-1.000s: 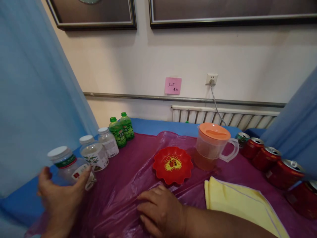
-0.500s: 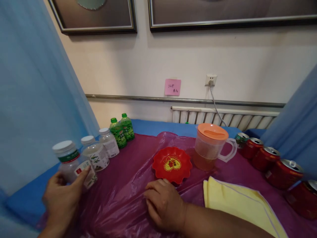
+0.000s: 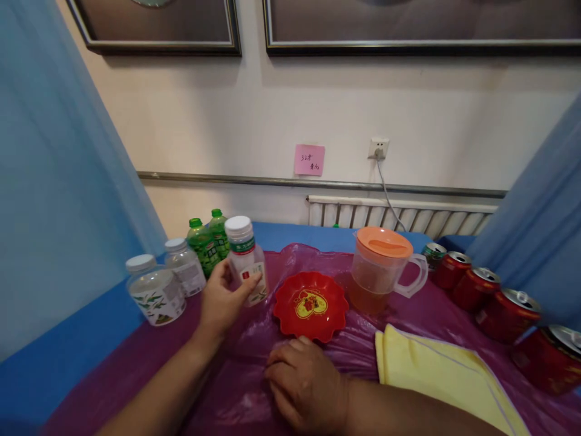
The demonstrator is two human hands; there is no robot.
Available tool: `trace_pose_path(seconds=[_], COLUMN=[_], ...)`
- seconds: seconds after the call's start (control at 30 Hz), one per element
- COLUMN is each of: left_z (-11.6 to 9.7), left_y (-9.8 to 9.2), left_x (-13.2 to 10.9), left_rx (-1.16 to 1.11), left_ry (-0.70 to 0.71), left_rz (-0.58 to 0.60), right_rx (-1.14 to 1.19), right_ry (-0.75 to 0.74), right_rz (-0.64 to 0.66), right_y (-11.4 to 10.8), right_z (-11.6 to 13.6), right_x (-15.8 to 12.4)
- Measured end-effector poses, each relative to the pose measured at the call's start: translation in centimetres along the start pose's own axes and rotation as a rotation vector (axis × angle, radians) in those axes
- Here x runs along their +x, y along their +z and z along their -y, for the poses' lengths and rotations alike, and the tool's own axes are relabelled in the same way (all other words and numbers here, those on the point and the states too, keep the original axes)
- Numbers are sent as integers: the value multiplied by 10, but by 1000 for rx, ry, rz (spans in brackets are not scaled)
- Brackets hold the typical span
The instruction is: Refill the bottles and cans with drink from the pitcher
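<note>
My left hand (image 3: 227, 297) is wrapped round a clear plastic jar (image 3: 247, 260) with a white lid and a green band, held upright just left of the red scalloped dish (image 3: 311, 306). My right hand (image 3: 306, 381) rests with curled fingers on the purple plastic sheet, at the near edge of the dish. Whether anything is under those fingers is hidden. Right of the dish stands a pitcher (image 3: 379, 272) with an orange lid and amber liquid inside.
Two white-capped jars, the nearer one (image 3: 158, 293) leaf-patterned, and two green bottles (image 3: 204, 247) stand at left. A folded yellow cloth (image 3: 440, 375) lies at right, beside a row of several cans (image 3: 508, 315). Blue curtains hang on both sides.
My left hand has carried the jar rightward, from the left end of the jar row to beside the red dish. My right hand has stayed nearly in place. The view has shifted slightly.
</note>
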State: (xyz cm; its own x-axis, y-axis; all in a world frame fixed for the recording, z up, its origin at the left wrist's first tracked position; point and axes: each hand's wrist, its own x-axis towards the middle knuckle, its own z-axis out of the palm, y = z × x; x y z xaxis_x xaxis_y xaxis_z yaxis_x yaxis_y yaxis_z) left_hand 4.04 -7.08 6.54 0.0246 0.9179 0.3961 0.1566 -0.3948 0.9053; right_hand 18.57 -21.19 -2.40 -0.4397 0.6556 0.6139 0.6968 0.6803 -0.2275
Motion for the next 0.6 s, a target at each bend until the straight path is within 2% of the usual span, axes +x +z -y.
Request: trace_pose_path(seconds=[0.13, 0.23, 0.4, 0.6], left_z=[20, 43, 76, 93], left_y=[32, 38, 19, -12], left_x=[18, 23, 27, 36], left_rx=[6, 49, 62, 57], left_ry=[40, 45, -43, -93], left_rz=[80, 84, 61, 16], right_rx=[-27, -49, -106, -180], right_ry=[41, 2, -39, -44], right_rz=[11, 83, 193, 311], right_y=[8, 26, 54, 59], right_z=[-8, -10, -1, 25], right_x=[-1, -1, -5, 5])
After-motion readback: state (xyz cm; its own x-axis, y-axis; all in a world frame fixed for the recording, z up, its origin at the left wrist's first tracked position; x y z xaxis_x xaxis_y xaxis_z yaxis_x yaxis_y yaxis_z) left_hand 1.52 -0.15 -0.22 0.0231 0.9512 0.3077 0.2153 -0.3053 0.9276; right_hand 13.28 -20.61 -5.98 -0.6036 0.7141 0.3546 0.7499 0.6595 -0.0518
